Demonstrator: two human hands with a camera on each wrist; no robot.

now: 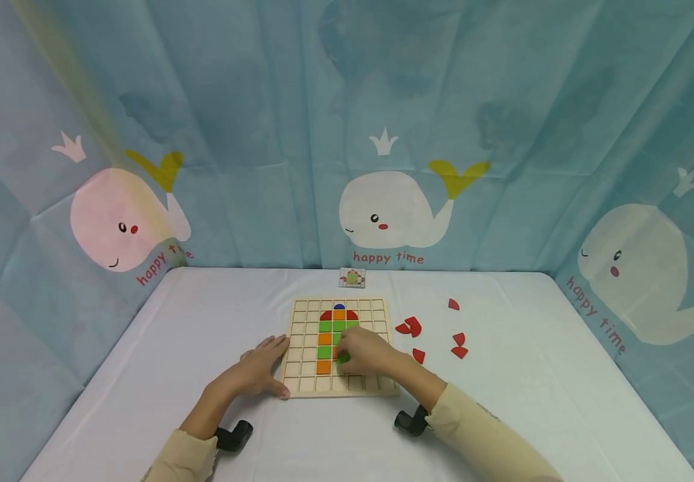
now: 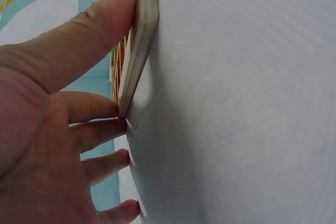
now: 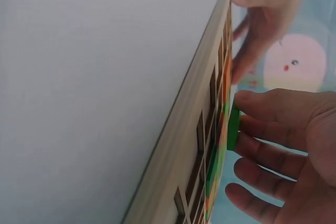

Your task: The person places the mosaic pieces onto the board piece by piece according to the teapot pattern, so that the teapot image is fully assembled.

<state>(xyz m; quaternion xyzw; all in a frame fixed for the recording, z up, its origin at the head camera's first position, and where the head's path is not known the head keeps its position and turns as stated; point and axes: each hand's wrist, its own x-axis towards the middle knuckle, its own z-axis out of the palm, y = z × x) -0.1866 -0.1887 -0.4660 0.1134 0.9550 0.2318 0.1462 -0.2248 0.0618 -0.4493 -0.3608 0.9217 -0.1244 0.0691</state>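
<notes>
A square wooden grid board (image 1: 377,383) lies on the table. In its middle columns sit green and orange squares, two red quarter-circles and a blue half-circle at the top. My left hand (image 1: 257,370) rests at the board's left edge, fingers spread and thumb at the near left corner. Over the lower middle cells, my right hand (image 1: 367,351) pinches a green tile (image 3: 234,127) between thumb and fingers, close above the board. The right hand hides part of the pattern in the head view.
Several red quarter-circle pieces (image 1: 419,355) lie scattered on the white table (image 1: 503,402) right of the board. A small pattern card (image 1: 352,278) lies behind the board at the table's back edge. A blue whale-print curtain (image 1: 250,201) hangs behind and at both sides.
</notes>
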